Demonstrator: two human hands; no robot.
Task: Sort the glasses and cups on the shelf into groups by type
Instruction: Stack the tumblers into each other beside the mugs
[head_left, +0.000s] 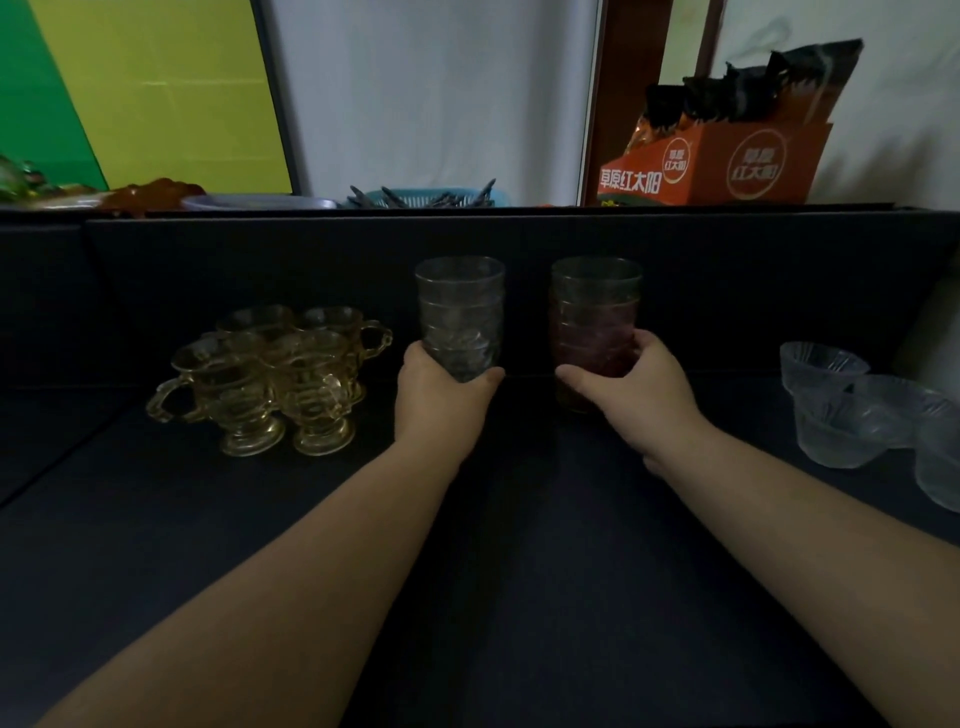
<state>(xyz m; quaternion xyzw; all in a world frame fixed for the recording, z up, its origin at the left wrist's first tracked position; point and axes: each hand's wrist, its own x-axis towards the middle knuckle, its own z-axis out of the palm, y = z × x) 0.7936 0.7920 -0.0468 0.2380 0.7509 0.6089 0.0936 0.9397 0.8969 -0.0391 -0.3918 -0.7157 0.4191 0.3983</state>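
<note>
My left hand (441, 397) grips the base of a stack of clear grey tumblers (461, 306) at the middle of the dark shelf (311, 545). Beside it, my right hand (631, 395) wraps around a stack of reddish tinted tumblers (595, 312). Both stacks stand upright near the back wall, a hand's width apart. To the left sits a tight cluster of amber footed cups with handles (270, 374). At the far right stand several clear ribbed glass bowls (852, 410), partly cut off by the frame edge.
The shelf's dark back wall (260, 260) rises behind the glasses. Above it on a ledge are an orange printed box (727, 163), a blue basket with dark utensils (431, 197) and a plate (254, 201). Bare dark shelf surface stretches toward me between my arms.
</note>
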